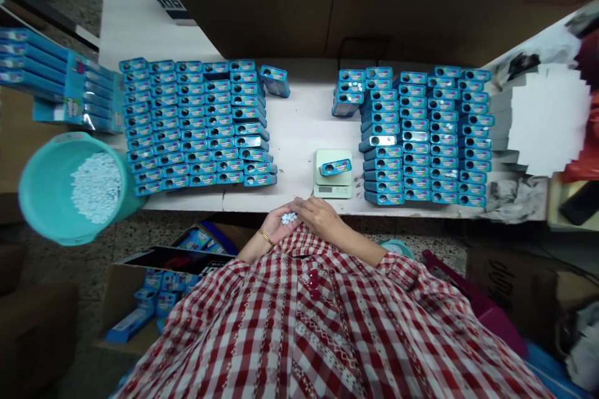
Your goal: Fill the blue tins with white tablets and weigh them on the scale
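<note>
Left hand (277, 224): palm up, loosely cupped, not closed; a small heap of pale pieces (289, 218) sits in it. Right hand (322, 217): back up, fingers together and reaching across to the left fingertips; can't tell if anything is under it. Key relation: blue box (336, 167) is ahead of the hands and a bit to the right, lying on the scale (321, 182), whose near edge is just beyond the right knuckles. Right hand is clearly nearer to it; the pieces are in the farther one. Box long axis runs side to side across the front of the grip, right end angled slightly away, dark round spot at the left end. Neither hand touches box or scale. Bucket (40, 187) with more pale pieces is well off to the left of the grip.
</note>
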Action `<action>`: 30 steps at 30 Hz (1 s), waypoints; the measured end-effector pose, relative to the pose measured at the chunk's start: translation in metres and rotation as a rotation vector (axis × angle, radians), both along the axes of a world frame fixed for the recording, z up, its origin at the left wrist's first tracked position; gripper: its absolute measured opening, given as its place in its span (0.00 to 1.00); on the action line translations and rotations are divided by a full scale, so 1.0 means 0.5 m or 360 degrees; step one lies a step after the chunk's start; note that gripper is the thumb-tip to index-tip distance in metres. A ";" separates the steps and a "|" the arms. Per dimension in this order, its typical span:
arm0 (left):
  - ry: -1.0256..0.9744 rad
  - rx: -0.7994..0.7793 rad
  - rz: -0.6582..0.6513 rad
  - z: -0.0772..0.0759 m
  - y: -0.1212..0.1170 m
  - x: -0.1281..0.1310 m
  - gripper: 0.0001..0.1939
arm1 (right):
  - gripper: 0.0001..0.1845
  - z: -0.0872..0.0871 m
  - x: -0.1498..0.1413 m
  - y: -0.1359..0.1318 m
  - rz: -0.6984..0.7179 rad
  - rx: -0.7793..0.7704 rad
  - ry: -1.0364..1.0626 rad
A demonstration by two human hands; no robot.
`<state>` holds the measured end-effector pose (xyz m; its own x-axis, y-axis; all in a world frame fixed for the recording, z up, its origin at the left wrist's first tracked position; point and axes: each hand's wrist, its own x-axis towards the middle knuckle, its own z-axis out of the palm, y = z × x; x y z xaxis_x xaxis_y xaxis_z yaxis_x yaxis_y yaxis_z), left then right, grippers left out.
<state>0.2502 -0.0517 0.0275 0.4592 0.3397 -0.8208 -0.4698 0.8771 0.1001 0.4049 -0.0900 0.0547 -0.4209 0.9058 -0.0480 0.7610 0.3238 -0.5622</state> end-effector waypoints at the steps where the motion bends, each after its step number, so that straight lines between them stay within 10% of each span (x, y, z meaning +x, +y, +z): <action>1: 0.0019 0.0000 0.0015 -0.001 0.000 -0.001 0.15 | 0.15 -0.009 0.016 -0.010 -0.0125 0.0029 0.0136; 8: 0.0125 -0.0100 0.0131 -0.001 0.011 -0.003 0.11 | 0.25 -0.104 0.180 -0.010 -0.1349 0.0054 0.0509; 19: 0.0119 -0.0098 0.0323 0.007 0.016 -0.023 0.12 | 0.21 -0.085 0.220 0.140 -0.0460 0.0153 -0.0160; 30: 0.0346 -0.0113 0.0755 0.036 0.020 -0.142 0.10 | 0.21 -0.121 0.013 0.594 -0.0801 0.0028 -0.0152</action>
